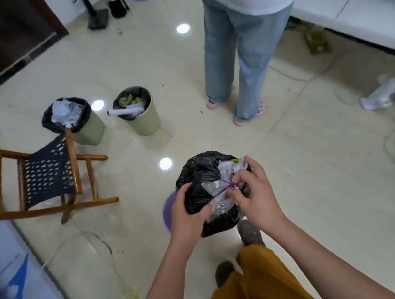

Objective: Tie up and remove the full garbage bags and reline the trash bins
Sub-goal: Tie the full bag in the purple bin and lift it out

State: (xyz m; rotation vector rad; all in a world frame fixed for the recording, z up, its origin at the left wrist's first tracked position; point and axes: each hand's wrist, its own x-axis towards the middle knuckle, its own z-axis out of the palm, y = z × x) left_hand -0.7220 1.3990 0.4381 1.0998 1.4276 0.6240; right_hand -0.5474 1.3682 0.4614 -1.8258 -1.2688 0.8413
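STATE: left hand (188, 211) grips black bag (196, 175) over purple bin (169, 212); right hand (252, 189) pinches purple tie (224, 189) | RISK: loose knot slips, clear plastic (216, 185) spills.

Full blk bag (199, 200) atop purple bin (167, 211)
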